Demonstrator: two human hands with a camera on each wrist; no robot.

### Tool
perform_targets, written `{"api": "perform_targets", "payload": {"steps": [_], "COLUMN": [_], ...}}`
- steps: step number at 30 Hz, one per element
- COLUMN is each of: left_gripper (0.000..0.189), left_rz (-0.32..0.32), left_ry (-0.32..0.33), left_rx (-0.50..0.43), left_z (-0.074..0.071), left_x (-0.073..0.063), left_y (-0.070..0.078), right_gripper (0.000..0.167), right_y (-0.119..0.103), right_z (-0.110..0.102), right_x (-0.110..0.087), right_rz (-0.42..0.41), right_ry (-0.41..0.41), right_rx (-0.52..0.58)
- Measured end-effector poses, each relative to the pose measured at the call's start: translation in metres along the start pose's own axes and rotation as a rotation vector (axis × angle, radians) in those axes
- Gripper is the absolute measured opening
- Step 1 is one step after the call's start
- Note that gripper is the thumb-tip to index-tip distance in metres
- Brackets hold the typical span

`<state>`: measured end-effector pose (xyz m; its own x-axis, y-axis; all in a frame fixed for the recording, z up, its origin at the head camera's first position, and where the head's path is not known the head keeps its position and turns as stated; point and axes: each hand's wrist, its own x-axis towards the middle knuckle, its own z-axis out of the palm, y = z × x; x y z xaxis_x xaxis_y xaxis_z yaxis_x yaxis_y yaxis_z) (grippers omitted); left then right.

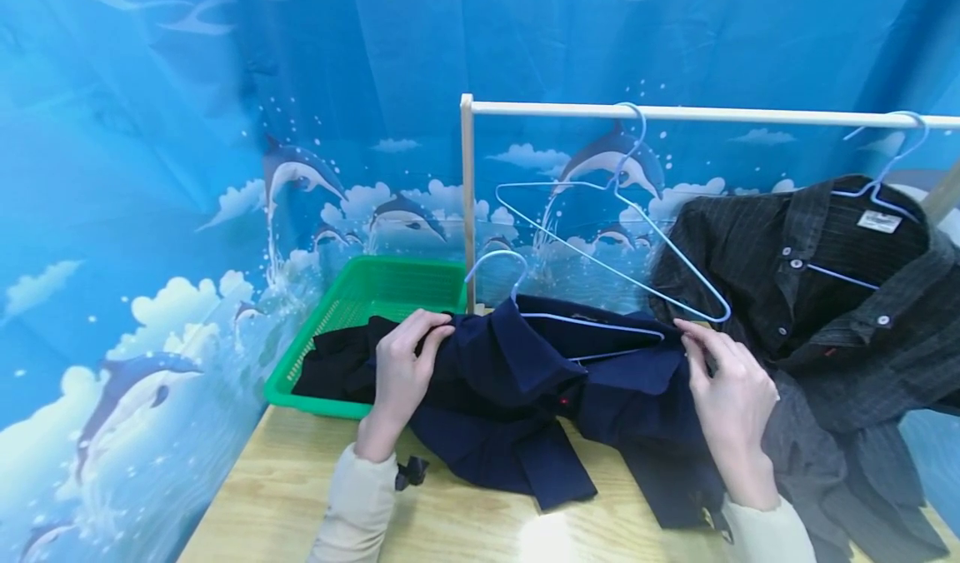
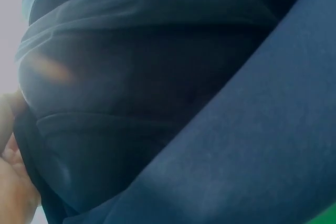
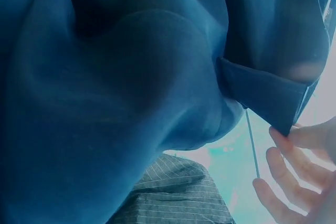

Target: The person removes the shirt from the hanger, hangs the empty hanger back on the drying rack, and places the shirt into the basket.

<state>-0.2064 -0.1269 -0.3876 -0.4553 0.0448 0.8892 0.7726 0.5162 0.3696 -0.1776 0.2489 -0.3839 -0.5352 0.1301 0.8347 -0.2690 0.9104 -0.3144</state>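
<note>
While navy shirt (image 1: 517, 363) lies between, left hand (image 1: 401, 371) and right hand (image 1: 731, 396) pinch its sides.

Hanger (image 1: 592, 323) in shirt (image 1: 480, 359), basket (image 1: 397, 284) left

No legible text. White collar label (image 1: 878, 221) at 3 o'clock, head view, inside dark striped shirt (image 1: 862, 371): print too small to read.

Bare hanger (image 1: 617, 181) obstr. bhd navy shirt (image 1: 534, 367)
</note>
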Motion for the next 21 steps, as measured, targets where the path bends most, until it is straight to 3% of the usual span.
{"api": "perform_targets", "payload": {"steps": [7, 13, 21], "left_gripper": [0.012, 0.007, 0.006], "left_rz": [-0.01, -0.054, -0.081], "left_ry": [0.011, 0.013, 0.022], "left_rx": [-0.016, -0.052, -0.02], "left_z": [0.0012, 0.0011, 0.0008], "left_x": [-0.0013, -0.0017, 0.0], "left_y": [-0.001, 0.0002, 0.0012], "right_gripper": [0.013, 0.014, 0.02], "right_y": [-0.0005, -0.0028, -0.004], "right_z": [0.0038, 0.0078, 0.0065], "right_x": [-0.0003, -0.0029, -0.0015], "right_rz": [0.036, 0.043, 0.069], "right_ry": [-0.031, -0.07, -0.078], "right_rx": [0.019, 0.094, 0.132]}}
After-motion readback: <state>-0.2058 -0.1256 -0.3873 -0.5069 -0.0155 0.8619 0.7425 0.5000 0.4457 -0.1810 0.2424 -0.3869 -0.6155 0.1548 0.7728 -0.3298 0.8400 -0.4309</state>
